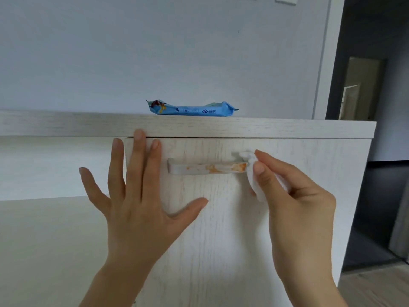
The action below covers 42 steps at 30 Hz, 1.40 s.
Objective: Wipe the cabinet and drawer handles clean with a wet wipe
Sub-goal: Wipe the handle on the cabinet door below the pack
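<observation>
**Wipe at the handle's right end, orange smears not yet cleared**

The right hand (294, 196) pinched a bunched white wet wipe (252, 173) between thumb and fingers and had it pressed around the right end of the drawer handle (205, 168), just right of centre in the frame. The left hand (135, 196) lay flat with fingers spread against the pale wood drawer front (210, 229), holding nothing, its fingertips reaching up to the seam under the cabinet top (188, 127). A blue wet-wipe pack (192, 109) lay on that top, above the handle.

From where things stood, the likeliest trouble looked like smearing. The orange residue sat thickest near the right end, with more patches toward the middle, so a sweep leftward could drag it along the cleaner left part of the bar or onto the light wood behind. The wipe was crumpled small, and one soiled face might only spread the mess unless it was refolded. A hard pull on the handle might also slide the drawer out, though the flat left palm seemed placed to brace against that.

Much stayed out of sight. The wipe and right fingers covered the handle's right tip, so its state there could not be told. The back and underside of the bar were hidden too. No other handles showed in the frame, and the print on the pack was too small to read.
</observation>
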Available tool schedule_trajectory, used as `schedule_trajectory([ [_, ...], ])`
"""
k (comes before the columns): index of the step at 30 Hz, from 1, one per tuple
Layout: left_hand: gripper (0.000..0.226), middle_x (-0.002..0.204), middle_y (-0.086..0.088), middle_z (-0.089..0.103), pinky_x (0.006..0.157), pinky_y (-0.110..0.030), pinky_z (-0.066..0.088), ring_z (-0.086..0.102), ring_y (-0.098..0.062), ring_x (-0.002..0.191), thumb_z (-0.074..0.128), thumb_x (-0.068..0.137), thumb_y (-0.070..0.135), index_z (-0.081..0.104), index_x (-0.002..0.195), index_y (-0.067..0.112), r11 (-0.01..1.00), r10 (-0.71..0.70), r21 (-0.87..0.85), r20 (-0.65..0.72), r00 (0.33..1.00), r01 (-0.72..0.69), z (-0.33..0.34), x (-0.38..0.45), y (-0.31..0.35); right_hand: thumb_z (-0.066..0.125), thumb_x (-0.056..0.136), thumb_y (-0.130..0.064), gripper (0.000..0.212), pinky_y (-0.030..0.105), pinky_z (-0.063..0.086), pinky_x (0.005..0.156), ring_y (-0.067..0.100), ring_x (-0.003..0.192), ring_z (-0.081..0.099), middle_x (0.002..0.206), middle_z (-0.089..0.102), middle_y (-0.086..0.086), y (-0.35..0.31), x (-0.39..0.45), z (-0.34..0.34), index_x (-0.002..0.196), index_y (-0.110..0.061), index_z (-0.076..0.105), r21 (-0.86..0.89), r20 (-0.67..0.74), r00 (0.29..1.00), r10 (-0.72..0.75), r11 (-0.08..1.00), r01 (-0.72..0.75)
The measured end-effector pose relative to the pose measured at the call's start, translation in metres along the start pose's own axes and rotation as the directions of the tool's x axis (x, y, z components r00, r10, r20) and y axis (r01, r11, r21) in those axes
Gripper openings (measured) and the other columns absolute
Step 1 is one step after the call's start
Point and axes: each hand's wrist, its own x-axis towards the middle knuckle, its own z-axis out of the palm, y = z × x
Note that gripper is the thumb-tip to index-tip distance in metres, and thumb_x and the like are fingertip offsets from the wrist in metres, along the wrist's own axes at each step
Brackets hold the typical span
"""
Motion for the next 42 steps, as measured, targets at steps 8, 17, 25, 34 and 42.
schedule_trajectory([
  [8,0.096,0.152,-0.012,0.026,0.108,-0.065,0.008,0.024,-0.035,0.140,0.043,0.082,0.077,0.029,0.144,0.006,0.999,-0.002,0.036,0.027,1.000,0.001,-0.002,-0.001,0.000,0.067,0.076,-0.025,0.021,0.004,0.045,0.079,-0.003,0.091,0.064,0.090,0.071,-0.015,0.010,0.002,0.000,0.092,-0.038,0.070,-0.145,-0.042,0.958,-0.283,0.951,0.275],
  [17,0.094,0.152,-0.013,0.026,0.110,-0.061,0.009,0.025,-0.036,0.140,0.041,0.084,0.077,0.029,0.145,0.006,0.999,0.006,0.035,0.013,1.000,-0.007,0.000,-0.002,-0.001,0.069,0.083,-0.010,0.022,0.013,0.048,0.081,0.004,0.095,0.062,0.100,0.066,-0.005,0.027,0.006,0.000,0.102,-0.021,0.067,-0.297,0.054,0.808,-0.587,0.763,0.574],
  [25,0.093,0.151,-0.013,0.027,0.108,-0.063,0.010,0.025,-0.036,0.139,0.042,0.083,0.075,0.031,0.143,0.005,0.999,0.009,0.031,0.009,1.000,-0.009,-0.001,-0.002,-0.001,0.070,0.077,-0.012,0.021,0.008,0.046,0.083,0.002,0.093,0.065,0.092,0.072,-0.009,0.022,0.009,-0.003,0.092,-0.027,0.070,-0.118,-0.007,0.907,-0.420,0.902,0.416],
  [34,0.093,0.150,-0.015,0.030,0.109,-0.062,0.009,0.026,-0.037,0.139,0.042,0.083,0.075,0.032,0.143,0.005,0.999,0.014,0.030,-0.009,1.000,-0.014,0.001,-0.002,-0.001,0.067,0.078,-0.016,0.020,0.006,0.045,0.077,-0.001,0.088,0.065,0.090,0.071,-0.014,0.025,0.008,0.000,0.092,-0.030,0.070,-0.122,-0.011,0.916,-0.400,0.910,0.396],
  [42,0.092,0.152,-0.013,0.025,0.109,-0.062,0.010,0.024,-0.037,0.139,0.040,0.084,0.075,0.031,0.144,0.006,0.999,0.013,0.043,0.004,1.000,-0.013,-0.001,-0.002,0.000,0.068,0.083,-0.015,0.019,0.012,0.047,0.078,0.002,0.094,0.061,0.102,0.064,-0.013,0.024,0.004,-0.003,0.101,-0.021,0.066,-0.311,0.122,0.767,-0.630,0.710,0.632],
])
